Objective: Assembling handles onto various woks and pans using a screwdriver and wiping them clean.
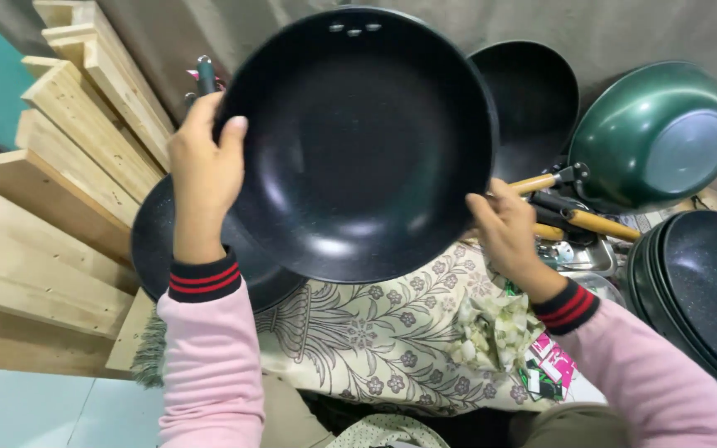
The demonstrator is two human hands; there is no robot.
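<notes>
Black non-stick pan (358,141), wide and deep like a wok, is held up in front of the person with its inside turned toward the camera, so that the dark coating and three rivets near the top rim are seen. The left hand (201,174) grips the left rim, the thumb lying on the inner side and the other fingers behind the wall. The right hand (504,228) is closed on the lower right edge of the pan; whether a handle is under it cannot be told, because the hand covers this place. Under the pan lies a cloth with flower pattern (375,332), and a second dark pan (155,249) shows partly below the left wrist. To the right lean another black pan (533,99) and a green pan (653,137) with wooden handles (591,222), and a stack of speckled pans (699,290) stands at the edge. Pale wooden boards (68,174) are piled at the left. It seems that the step in hand is the looking over of the inner surface. A next move, as a judgement only, would need both hands to keep firm grip while the pan is turned or lowered, with care not to hit the pans close around.
</notes>
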